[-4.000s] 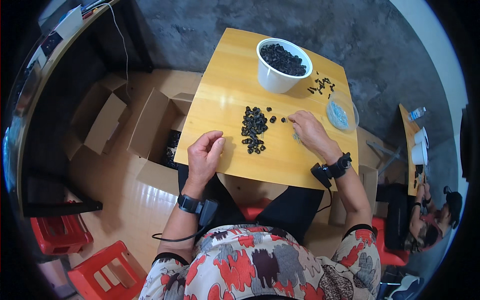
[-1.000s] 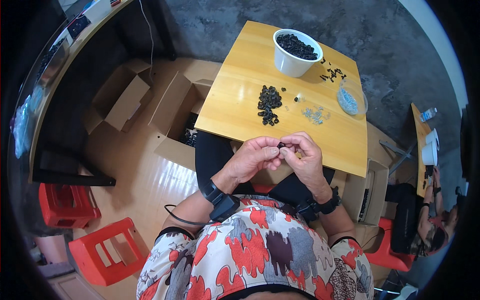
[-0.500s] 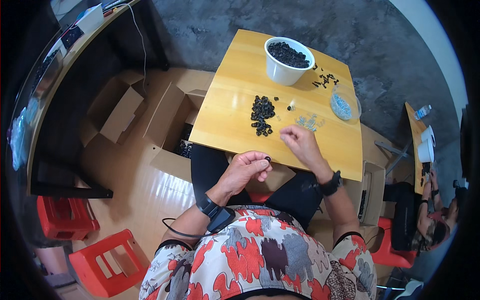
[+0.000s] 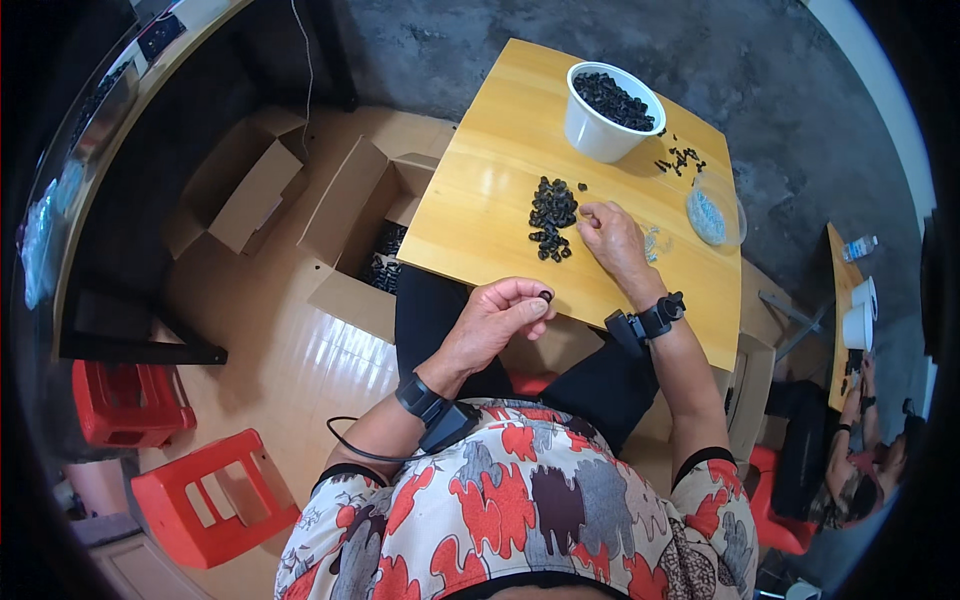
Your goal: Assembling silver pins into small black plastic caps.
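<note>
My left hand [image 4: 494,322] is closed at the table's near edge, pinching a small black ring-shaped part [image 4: 546,296] between thumb and forefinger. Over the yellow wooden table [image 4: 480,160], my right hand [image 4: 614,242] has its fingers bent and drawn together. Its fingertips are just right of a pile of small black parts [image 4: 552,204]; whatever they pinch is too small to make out. Partly covered by that hand, some small pale, shiny pieces [image 4: 652,243] lie on the tabletop.
A white bucket [image 4: 594,132] full of black parts stands at the far side. Right of it are scattered black pieces [image 4: 684,160] and a clear bowl [image 4: 708,218] of small bluish pieces. Cardboard boxes [image 4: 345,205] and red stools [image 4: 215,500] stand on the floor. Another person [image 4: 850,470] sits at the right.
My right hand has moved away from me, toward the black pile, and now covers part of the pale pieces. My left hand still pinches the black ring. The view has shifted slightly.
</note>
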Demonstrator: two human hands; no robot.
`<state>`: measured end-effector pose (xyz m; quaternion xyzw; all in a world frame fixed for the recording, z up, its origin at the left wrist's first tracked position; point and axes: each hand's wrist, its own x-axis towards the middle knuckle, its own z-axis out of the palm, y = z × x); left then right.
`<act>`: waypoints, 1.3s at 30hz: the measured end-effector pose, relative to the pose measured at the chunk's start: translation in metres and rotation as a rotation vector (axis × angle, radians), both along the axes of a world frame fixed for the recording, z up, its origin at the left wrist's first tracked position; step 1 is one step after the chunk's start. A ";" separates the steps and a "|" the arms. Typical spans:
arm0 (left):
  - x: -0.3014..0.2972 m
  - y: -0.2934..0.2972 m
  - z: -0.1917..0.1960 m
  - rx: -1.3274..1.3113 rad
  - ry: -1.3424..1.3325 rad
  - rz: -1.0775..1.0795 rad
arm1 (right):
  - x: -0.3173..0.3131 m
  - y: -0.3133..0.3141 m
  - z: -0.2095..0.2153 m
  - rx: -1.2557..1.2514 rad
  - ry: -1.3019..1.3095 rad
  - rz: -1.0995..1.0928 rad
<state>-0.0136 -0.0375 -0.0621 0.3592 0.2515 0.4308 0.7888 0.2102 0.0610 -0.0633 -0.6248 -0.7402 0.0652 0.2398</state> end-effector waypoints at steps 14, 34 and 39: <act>-0.004 -0.002 -0.002 -0.009 0.027 0.061 | 0.000 -0.006 -0.004 0.040 -0.067 0.008; 0.001 -0.009 0.004 0.179 0.145 0.032 | -0.040 -0.094 0.083 -0.102 0.215 0.577; -0.001 -0.011 0.006 0.200 0.142 0.035 | -0.045 -0.099 0.084 -0.246 0.323 0.481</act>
